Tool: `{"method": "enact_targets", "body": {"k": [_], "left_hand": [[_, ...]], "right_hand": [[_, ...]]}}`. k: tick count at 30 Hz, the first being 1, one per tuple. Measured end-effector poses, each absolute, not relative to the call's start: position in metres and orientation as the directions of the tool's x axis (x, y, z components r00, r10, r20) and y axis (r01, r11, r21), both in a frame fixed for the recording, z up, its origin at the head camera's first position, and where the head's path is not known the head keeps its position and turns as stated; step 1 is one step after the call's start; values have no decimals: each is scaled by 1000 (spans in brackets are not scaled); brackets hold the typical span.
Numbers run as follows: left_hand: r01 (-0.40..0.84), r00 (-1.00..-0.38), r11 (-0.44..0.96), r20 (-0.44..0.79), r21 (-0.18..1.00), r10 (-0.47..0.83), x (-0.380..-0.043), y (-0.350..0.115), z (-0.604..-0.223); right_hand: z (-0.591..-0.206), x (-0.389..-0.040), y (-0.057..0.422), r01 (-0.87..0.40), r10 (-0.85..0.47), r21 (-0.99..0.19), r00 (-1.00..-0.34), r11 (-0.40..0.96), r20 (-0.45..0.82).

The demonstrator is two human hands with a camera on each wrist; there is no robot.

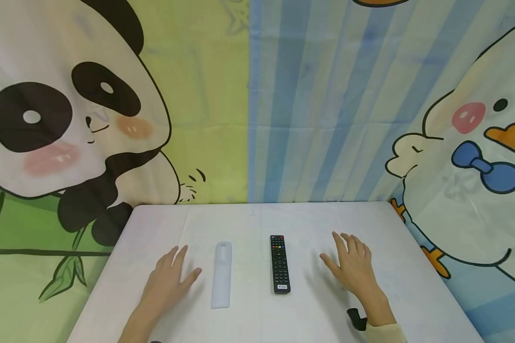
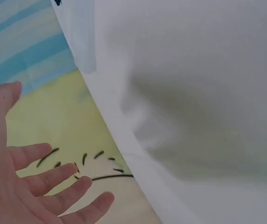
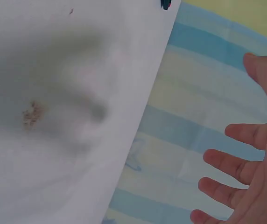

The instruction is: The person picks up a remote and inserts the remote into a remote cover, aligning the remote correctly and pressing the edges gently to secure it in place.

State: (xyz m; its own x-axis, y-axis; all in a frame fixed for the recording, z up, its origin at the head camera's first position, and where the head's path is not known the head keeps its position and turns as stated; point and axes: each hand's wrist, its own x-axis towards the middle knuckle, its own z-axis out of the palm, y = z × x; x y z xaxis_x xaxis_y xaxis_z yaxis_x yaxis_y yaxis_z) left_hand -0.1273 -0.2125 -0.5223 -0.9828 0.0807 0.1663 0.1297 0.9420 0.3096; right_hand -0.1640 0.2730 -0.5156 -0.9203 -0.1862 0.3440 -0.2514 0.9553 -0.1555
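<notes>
A black remote control (image 1: 280, 264) with small coloured buttons lies on the white table, right of its middle line. To its left lies a pale translucent sleeve (image 1: 221, 276), long and narrow like a remote cover. My left hand (image 1: 165, 281) hovers over the table left of the sleeve, fingers spread and holding nothing. On the other side, my right hand (image 1: 354, 267) is held over the table right of the remote, also with spread fingers and nothing in them. Both wrist views show the palms bare, the left (image 2: 35, 182) and the right (image 3: 255, 163).
The white table (image 1: 249, 328) ends at a back edge against a printed curtain with a panda (image 1: 34, 166) on the left and a white bird (image 1: 459, 214) on the right. A black strap (image 1: 357, 319) shows at my right wrist. A brownish stain (image 3: 32, 115) marks the tabletop.
</notes>
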Motion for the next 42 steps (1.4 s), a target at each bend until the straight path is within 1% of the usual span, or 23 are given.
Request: {"method": "enact_targets", "body": {"k": [4, 10, 18, 24, 27, 31, 33, 38, 42], "left_hand": [[166, -977, 922, 188, 351, 104, -131, -194, -522], [211, -968, 882, 216, 421, 129, -138, -165, -523], [231, -970, 809, 191, 541, 150, -144, -139, -524], [232, -973, 717, 162, 658, 167, -151, -120, -527], [211, -977, 664, 131, 718, 169, -156, -109, -529], [166, -981, 595, 69, 787, 183, -163, -93, -533], [141, -980, 554, 35, 820, 198, -167, -87, -534], [93, -967, 447, -25, 890, 252, -175, -73, -538], [35, -960, 385, -77, 922, 270, -180, -64, -542]], "right_hand": [[-512, -165, 268, -262, -193, -149, -911, 954, 363], [-506, -165, 254, -260, -189, -160, -914, 952, 360], [-508, -166, 241, -257, -187, -170, -920, 951, 344], [-511, -172, 232, -241, -171, -201, -935, 950, 311], [-513, -175, 224, -220, -149, -285, -956, 933, 252], [-516, -179, 214, -151, -102, -466, -986, 872, 128], [-519, -182, 210, -113, -85, -534, -993, 838, 79], [-524, -188, 202, -79, -80, -618, -996, 782, 27], [-527, -189, 199, -65, -93, -684, -996, 727, -5]]}}
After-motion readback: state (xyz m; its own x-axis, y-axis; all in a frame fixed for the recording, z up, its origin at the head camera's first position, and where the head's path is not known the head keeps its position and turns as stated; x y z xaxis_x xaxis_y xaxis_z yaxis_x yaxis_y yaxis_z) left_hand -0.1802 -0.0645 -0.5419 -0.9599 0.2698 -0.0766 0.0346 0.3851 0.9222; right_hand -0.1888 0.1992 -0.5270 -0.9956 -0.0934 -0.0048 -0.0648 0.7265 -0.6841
